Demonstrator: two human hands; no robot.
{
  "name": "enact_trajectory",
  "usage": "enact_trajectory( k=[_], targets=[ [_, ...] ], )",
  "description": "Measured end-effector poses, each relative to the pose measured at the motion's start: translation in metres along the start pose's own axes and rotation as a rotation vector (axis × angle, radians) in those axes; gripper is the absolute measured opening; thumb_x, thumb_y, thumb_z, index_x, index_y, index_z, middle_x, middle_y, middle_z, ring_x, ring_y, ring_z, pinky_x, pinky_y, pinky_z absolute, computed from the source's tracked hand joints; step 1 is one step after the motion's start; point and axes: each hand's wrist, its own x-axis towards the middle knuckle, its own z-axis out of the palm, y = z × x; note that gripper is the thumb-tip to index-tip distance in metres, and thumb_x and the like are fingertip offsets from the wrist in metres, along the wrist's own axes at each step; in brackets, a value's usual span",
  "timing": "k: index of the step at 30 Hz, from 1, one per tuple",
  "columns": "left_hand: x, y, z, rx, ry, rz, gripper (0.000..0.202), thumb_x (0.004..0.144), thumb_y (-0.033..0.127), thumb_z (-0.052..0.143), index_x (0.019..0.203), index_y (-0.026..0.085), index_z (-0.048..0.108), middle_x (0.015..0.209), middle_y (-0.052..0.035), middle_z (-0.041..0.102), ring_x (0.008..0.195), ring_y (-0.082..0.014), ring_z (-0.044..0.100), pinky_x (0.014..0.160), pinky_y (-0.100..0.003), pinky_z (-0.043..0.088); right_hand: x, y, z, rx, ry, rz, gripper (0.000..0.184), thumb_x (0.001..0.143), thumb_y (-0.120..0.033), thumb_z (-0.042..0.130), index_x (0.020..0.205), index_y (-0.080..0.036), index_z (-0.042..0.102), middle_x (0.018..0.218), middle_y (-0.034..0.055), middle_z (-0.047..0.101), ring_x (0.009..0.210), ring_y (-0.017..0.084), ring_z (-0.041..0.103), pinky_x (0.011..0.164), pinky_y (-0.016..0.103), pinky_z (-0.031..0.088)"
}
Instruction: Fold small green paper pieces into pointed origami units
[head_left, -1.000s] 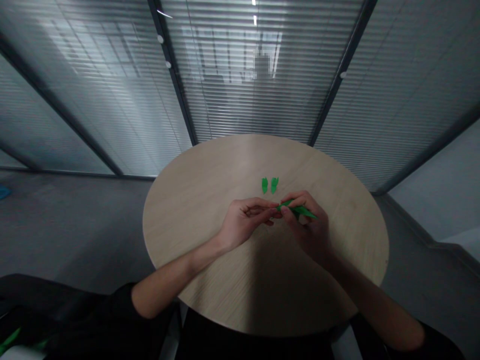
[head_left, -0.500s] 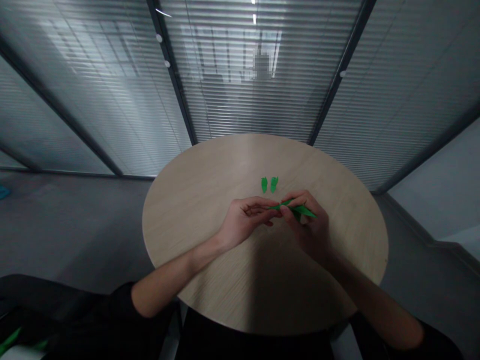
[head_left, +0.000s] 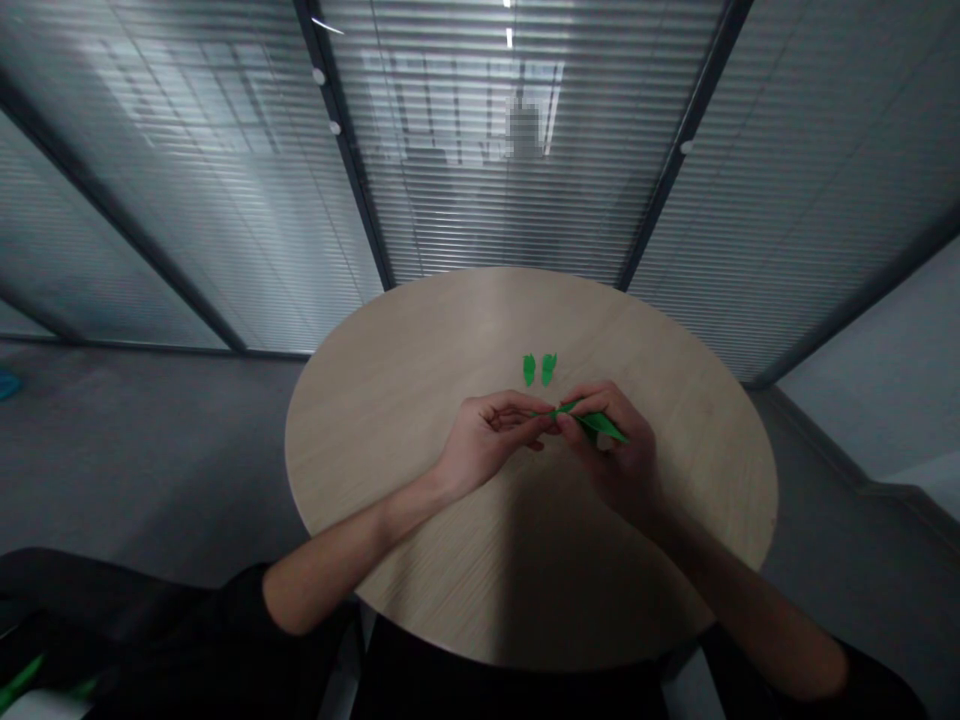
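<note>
Above the middle of the round wooden table (head_left: pixel 367 430), my left hand (head_left: pixel 495 435) and my right hand (head_left: pixel 615 450) meet over a narrow, pointed piece of green paper (head_left: pixel 596 424). My right fingers pinch most of it, and its thin left end reaches the fingertips of my left hand. Part of the piece is hidden by my fingers. Two small green leaf-shaped cutouts (head_left: pixel 538 369) lie side by side on the tabletop, just beyond my hands and not touched by them.
A dark, cluttered object (head_left: pixel 60 660) with a bit of green on it sits at the lower left, beside the table. Glass partitions with slatted blinds (head_left: pixel 510 200) stand beyond the table, and grey floor surrounds it. A small blue item (head_left: pixel 7 386) lies at the far left.
The right tip of the green paper piece has shifted slightly left and its angle has changed between my fingers. My hands have stayed almost in place.
</note>
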Motion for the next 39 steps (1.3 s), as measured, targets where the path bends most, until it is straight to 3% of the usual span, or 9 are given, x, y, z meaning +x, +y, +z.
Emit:
enact_trajectory(
  k=[7, 15, 25, 39],
  targets=[
    [0.0007, -0.0017, -0.0008, 0.032, 0.022, 0.019, 0.032, 0.081, 0.041, 0.084, 0.092, 0.013, 0.074, 0.087, -0.0093, 0.08, 0.079, -0.0184, 0.077, 0.067, -0.025, 0.061, -0.0002, 0.0019, 0.0, 0.03, -0.013, 0.048, 0.006, 0.095, -0.023, 0.064, 0.089, -0.024, 0.064, 0.097, 0.0038, 0.069, 0.087, 0.019, 0.066, 0.079, 0.036, 0.054],
    [-0.0013, -0.0015, 0.0007, 0.041, 0.028, 0.049, 0.031, 0.08, 0.039, 0.085, 0.092, 0.013, 0.074, 0.086, -0.0082, 0.078, 0.072, -0.0144, 0.073, 0.062, -0.021, 0.059, -0.0006, 0.0056, 0.003, 0.116, 0.0, 0.135, 0.009, 0.092, -0.022, 0.068, 0.084, -0.023, 0.062, 0.095, 0.0028, 0.069, 0.084, 0.017, 0.066, 0.076, 0.032, 0.054],
    [-0.0019, -0.0013, 0.0049, 0.073, 0.066, 0.092, 0.022, 0.077, 0.027, 0.085, 0.088, 0.013, 0.071, 0.086, -0.004, 0.073, 0.06, -0.008, 0.065, 0.054, -0.017, 0.056, -0.001, 0.0023, 0.0032, 0.061, 0.004, 0.032, 0.012, 0.092, -0.018, 0.069, 0.084, -0.023, 0.062, 0.092, 0.0013, 0.066, 0.083, 0.016, 0.064, 0.074, 0.032, 0.052],
    [-0.0068, -0.0075, 0.0047, 0.247, 0.148, 0.238, 0.014, 0.083, 0.021, 0.078, 0.091, 0.015, 0.069, 0.086, -0.0032, 0.073, 0.069, -0.0094, 0.068, 0.06, -0.016, 0.056, -0.0034, -0.0008, 0.006, 0.165, -0.006, 0.114, 0.01, 0.093, -0.016, 0.066, 0.096, -0.024, 0.061, 0.099, 0.0024, 0.067, 0.093, 0.016, 0.068, 0.082, 0.03, 0.06]
  ],
)
